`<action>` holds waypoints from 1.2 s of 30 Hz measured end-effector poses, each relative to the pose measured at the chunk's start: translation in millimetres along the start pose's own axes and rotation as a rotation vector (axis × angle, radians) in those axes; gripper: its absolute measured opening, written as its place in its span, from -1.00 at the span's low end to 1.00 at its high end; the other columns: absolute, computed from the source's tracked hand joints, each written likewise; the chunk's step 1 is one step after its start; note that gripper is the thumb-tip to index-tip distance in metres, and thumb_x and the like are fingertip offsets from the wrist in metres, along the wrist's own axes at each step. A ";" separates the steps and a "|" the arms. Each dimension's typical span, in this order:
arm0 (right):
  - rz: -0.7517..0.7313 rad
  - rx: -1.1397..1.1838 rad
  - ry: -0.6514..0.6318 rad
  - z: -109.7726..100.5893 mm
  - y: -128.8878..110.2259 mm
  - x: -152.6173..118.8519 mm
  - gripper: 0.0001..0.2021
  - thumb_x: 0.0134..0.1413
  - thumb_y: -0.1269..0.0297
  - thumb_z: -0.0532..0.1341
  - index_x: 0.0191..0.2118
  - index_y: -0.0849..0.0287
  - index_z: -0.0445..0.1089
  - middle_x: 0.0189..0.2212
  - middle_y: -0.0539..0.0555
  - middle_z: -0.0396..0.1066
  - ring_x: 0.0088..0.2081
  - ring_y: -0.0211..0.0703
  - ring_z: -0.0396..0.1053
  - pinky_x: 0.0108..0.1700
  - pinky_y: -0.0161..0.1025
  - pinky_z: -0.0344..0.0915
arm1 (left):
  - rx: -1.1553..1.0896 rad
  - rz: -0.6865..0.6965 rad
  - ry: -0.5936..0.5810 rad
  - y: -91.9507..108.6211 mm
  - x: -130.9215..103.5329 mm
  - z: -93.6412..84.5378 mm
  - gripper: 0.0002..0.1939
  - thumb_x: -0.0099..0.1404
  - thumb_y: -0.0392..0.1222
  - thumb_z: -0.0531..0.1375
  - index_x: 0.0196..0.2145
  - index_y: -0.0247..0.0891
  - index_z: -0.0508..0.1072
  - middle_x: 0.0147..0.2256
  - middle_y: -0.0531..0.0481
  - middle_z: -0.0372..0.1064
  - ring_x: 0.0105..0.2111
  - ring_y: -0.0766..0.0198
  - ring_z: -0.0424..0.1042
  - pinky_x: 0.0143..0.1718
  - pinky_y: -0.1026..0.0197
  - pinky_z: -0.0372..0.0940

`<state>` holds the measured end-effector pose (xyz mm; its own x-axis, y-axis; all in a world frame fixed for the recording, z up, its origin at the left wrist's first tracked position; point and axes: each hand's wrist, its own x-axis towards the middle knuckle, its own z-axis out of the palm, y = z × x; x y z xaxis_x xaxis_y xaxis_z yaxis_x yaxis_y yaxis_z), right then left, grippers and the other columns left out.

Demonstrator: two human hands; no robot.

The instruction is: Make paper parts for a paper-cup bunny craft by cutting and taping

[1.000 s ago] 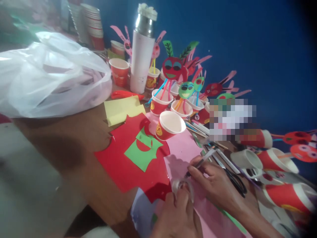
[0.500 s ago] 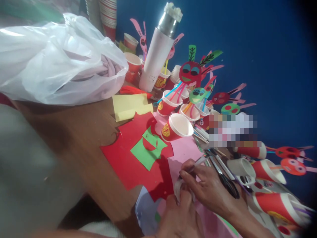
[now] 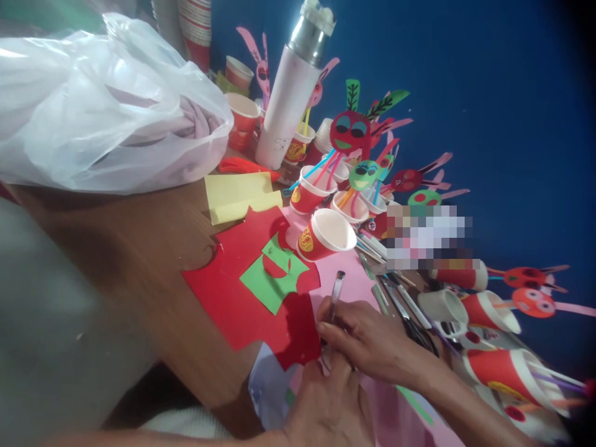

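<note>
My right hand (image 3: 367, 335) is closed around a clear-barrelled pen (image 3: 338, 288), whose dark end points up and away. The pen's tip is down among the fingers, hidden from me. Right beside it, my left hand (image 3: 328, 400) is bent closed at the bottom, its fingertips meeting the right hand; what they pinch is covered. Pink paper (image 3: 344, 273) lies under and beyond both hands. To the left are a large red paper (image 3: 228, 279) with curved cut-outs and, on it, a green paper piece (image 3: 265, 292) with a hole cut through it.
A red-and-white paper cup (image 3: 326, 236) stands beyond the papers. Behind it are cups holding paper faces on straws (image 3: 349, 133) and a tall flask (image 3: 288, 99). Scissors (image 3: 414, 323) lie right of my hands. A white plastic bag (image 3: 116, 112) fills the far left; folded yellow paper (image 3: 242, 195) lies nearby.
The pen has swung from leaning right to nearly upright in my right hand, which has shifted left towards my left hand. A whitish bit seen under the fingers is now mostly covered. The view moved slightly.
</note>
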<state>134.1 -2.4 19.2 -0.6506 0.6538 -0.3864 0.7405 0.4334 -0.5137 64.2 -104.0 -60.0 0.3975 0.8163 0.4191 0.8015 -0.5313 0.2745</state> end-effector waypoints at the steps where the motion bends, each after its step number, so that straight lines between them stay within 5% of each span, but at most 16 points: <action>1: -0.004 0.007 -0.008 -0.3 -0.4 0.5 -0.85 0.16 0.35 0.06 -0.44 0.14 0.25 -0.51 -0.05 0.33 -0.48 -0.25 0.29 -0.42 -0.34 0.14 | 0.013 0.011 0.005 -1.8 0.0 -3.0 -0.81 0.17 -0.29 0.09 -0.45 -0.34 0.51 -0.39 -0.19 0.45 -0.34 0.06 0.35 -0.67 0.20 0.14; 4: 0.014 0.078 0.064 -0.4 1.5 -4.5 -0.86 0.15 0.33 0.08 -0.43 0.14 0.28 -0.53 -0.06 0.33 -0.48 -0.24 0.30 -0.41 -0.33 0.17 | 0.061 0.045 0.000 -6.5 -0.9 -10.2 -0.79 0.20 -0.30 0.06 -0.38 -0.34 0.51 -0.34 -0.21 0.46 -0.26 0.03 0.35 -0.62 0.18 0.21; 9: 0.129 0.408 0.458 8.1 20.9 -30.0 -0.85 0.17 0.19 0.11 -0.37 0.11 0.30 -0.57 -0.09 0.30 -0.53 -0.26 0.28 -0.44 -0.34 0.23 | 0.114 0.088 0.015 -11.8 -0.8 -17.6 -0.74 0.20 -0.32 0.05 -0.28 -0.38 0.52 -0.14 -0.28 0.43 -0.18 0.02 0.33 -0.59 0.20 0.27; 15: 0.013 0.774 0.771 35.2 45.9 -46.9 -0.91 0.15 0.27 0.16 -0.22 0.06 0.37 -0.45 -0.06 0.40 -0.43 -0.28 0.36 -0.38 -0.37 0.26 | -0.044 0.229 -0.075 -28.5 3.6 -31.9 -0.66 0.13 -0.35 0.08 -0.14 -0.51 0.44 -0.08 -0.33 0.40 -0.20 0.01 0.38 -0.47 0.17 0.36; 21: 0.019 1.026 0.858 55.9 60.8 -46.9 -0.88 0.15 0.25 0.14 -0.21 0.09 0.39 -0.51 -0.04 0.38 -0.44 -0.25 0.32 -0.40 -0.33 0.22 | -0.569 0.183 0.021 -61.9 18.7 -64.9 -0.65 0.15 -0.51 0.04 -0.11 -0.38 0.39 -0.14 -0.16 0.41 -0.10 0.19 0.34 -0.06 0.18 0.28; 29: -0.044 1.279 0.839 56.2 60.8 -46.9 -0.90 0.09 0.32 0.17 -0.28 0.13 0.43 -0.44 -0.02 0.35 -0.40 -0.27 0.29 -0.31 -0.31 0.24 | -0.492 -0.158 -0.143 -65.1 42.1 -66.9 -0.83 0.25 -0.31 0.06 -0.27 -0.26 0.45 -0.29 -0.03 0.45 -0.27 0.26 0.43 -0.27 0.30 0.32; 36: -0.032 1.322 0.813 57.3 63.7 -45.8 -0.90 0.10 0.31 0.18 -0.28 0.09 0.45 -0.44 -0.04 0.34 -0.40 -0.29 0.27 -0.35 -0.35 0.21 | -0.281 -0.011 -0.270 -81.8 38.8 -72.6 -0.74 0.16 -0.25 0.15 -0.16 -0.25 0.40 -0.20 -0.09 0.42 -0.17 0.14 0.36 -0.15 0.13 0.28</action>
<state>201.4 -40.2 -39.8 -0.0752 0.9938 -0.0823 -0.2265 -0.0974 -0.9691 -18.4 -45.3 -3.4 0.5232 0.8325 0.1822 0.6673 -0.5332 0.5201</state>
